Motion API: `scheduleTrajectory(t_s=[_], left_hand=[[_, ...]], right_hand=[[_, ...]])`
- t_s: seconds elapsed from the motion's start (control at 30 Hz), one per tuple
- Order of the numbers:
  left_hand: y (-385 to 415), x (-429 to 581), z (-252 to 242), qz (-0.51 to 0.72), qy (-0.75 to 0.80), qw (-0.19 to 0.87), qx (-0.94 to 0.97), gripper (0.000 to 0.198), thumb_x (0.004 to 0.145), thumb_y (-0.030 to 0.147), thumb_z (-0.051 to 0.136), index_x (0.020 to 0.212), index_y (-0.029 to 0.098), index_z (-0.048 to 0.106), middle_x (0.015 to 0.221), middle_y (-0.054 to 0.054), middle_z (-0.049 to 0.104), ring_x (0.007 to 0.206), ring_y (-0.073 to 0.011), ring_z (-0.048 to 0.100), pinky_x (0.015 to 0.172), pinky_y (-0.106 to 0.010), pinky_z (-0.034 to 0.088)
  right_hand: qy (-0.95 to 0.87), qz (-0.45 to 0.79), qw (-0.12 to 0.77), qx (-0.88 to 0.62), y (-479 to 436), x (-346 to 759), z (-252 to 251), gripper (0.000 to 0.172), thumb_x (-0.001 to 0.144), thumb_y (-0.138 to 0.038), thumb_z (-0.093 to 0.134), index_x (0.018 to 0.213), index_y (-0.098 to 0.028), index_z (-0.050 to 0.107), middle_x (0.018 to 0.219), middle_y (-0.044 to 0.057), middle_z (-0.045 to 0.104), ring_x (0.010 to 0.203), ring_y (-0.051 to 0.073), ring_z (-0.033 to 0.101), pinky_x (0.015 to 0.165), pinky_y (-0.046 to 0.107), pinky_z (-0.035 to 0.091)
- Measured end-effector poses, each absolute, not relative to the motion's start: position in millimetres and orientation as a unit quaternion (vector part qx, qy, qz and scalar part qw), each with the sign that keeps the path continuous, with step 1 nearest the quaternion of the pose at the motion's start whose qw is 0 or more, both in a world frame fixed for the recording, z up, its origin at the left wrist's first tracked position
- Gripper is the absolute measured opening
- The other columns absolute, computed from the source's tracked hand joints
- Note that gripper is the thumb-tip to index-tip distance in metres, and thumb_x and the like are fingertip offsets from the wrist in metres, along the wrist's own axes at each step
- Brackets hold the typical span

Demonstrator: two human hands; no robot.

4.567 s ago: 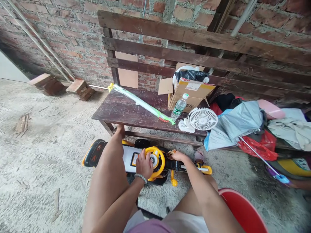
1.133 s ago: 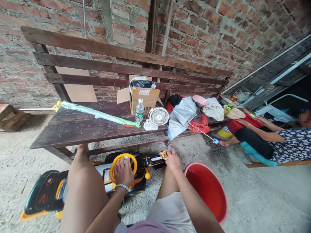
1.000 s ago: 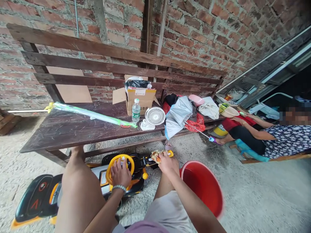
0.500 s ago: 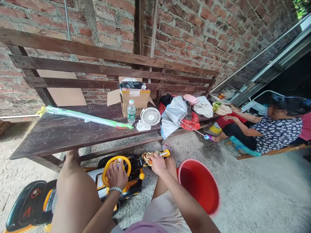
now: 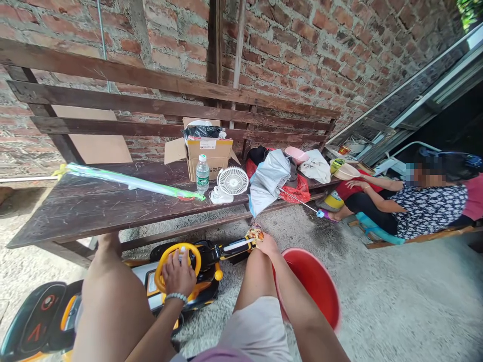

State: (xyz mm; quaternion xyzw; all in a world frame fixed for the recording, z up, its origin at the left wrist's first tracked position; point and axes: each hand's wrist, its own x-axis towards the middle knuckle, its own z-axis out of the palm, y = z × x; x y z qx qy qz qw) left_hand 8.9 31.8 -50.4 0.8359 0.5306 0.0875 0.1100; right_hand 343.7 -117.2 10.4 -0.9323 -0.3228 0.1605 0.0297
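A child's ride-on toy car [image 5: 45, 314], black, white and yellow, lies on the concrete floor between my knees. My left hand [image 5: 178, 274] is closed on its yellow steering wheel [image 5: 166, 256]. My right hand [image 5: 267, 245] grips a crumpled orange patterned cloth [image 5: 255, 234] pressed against the end of the toy's white and yellow bar [image 5: 236, 245]. A red plastic bucket [image 5: 315, 284] stands on the floor just right of my right leg.
A dark wooden bench [image 5: 94, 208] ahead carries a wrapped green and white roll [image 5: 128, 180], a cardboard box [image 5: 206, 156], a water bottle [image 5: 203, 174], a small white fan [image 5: 232, 182], a folded umbrella [image 5: 269, 177] and clothes. At the right, two people [image 5: 422, 203] sit low. A brick wall stands behind.
My right hand has slid the cloth rightward along the bar to its end. My view has turned from the left of the bench to the right, bringing the seated people in. The left hand stays on the wheel.
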Motion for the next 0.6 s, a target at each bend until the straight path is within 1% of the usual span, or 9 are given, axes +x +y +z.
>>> scheduleTrajectory(t_s=[0.07,0.17,0.27,0.37,0.5,0.6], left_hand=[[32.2,8.3,-52.5,0.089,0.530,0.110,0.836,0.059,0.096,0.021,0.050,0.153,0.013,0.062,0.170,-0.019,0.045,0.161,-0.0367,0.032,0.134,-0.057,0.022],[33.6,7.1,-55.2,0.087,0.530,0.110,0.837,0.059,0.096,0.021,0.050,0.153,0.012,0.061,0.170,-0.020,0.044,0.162,-0.0372,0.030,0.135,-0.058,0.021],[34.9,5.6,-55.9,0.076,0.528,0.107,0.839,0.060,0.095,0.022,0.050,0.154,0.012,0.061,0.170,-0.020,0.045,0.161,-0.0378,0.032,0.134,-0.059,0.022],[34.3,5.0,-53.5,0.073,0.521,0.105,0.844,0.061,0.095,0.023,0.050,0.154,0.013,0.061,0.170,-0.019,0.045,0.160,-0.0373,0.034,0.134,-0.059,0.024],[32.5,5.7,-47.9,0.067,0.522,0.104,0.844,0.061,0.096,0.021,0.049,0.155,0.012,0.061,0.170,-0.020,0.045,0.160,-0.0378,0.035,0.133,-0.059,0.024],[33.3,5.0,-46.4,0.061,0.520,0.112,0.845,0.061,0.096,0.022,0.050,0.156,0.012,0.059,0.172,-0.020,0.043,0.160,-0.0388,0.033,0.133,-0.060,0.024]], right_hand=[[-0.301,0.180,0.024,-0.936,-111.0,346.5,6.3,0.044,0.098,-0.034,0.064,0.140,-0.027,0.069,0.127,0.010,0.078,0.114,0.024,0.075,0.095,0.032,0.055],[-0.278,0.193,0.017,-0.941,-98.6,351.3,4.3,0.043,0.097,-0.038,0.065,0.137,-0.023,0.071,0.129,0.013,0.078,0.119,0.028,0.075,0.097,0.035,0.055],[-0.261,0.188,0.023,-0.946,-87.2,355.5,1.8,0.043,0.097,-0.039,0.064,0.136,-0.023,0.071,0.129,0.016,0.077,0.117,0.029,0.075,0.095,0.037,0.056],[-0.250,0.173,0.040,-0.952,-81.3,359.6,-2.8,0.043,0.096,-0.037,0.062,0.137,-0.025,0.070,0.130,0.016,0.076,0.114,0.029,0.076,0.092,0.037,0.057],[-0.232,0.160,0.068,-0.957,-83.6,368.4,-9.5,0.043,0.097,-0.036,0.056,0.136,-0.025,0.072,0.121,0.015,0.079,0.111,0.029,0.078,0.090,0.038,0.059],[-0.204,0.158,0.084,-0.963,-94.6,373.2,-14.5,0.044,0.096,-0.032,0.051,0.133,-0.022,0.075,0.111,0.016,0.081,0.104,0.029,0.079,0.087,0.039,0.061]])
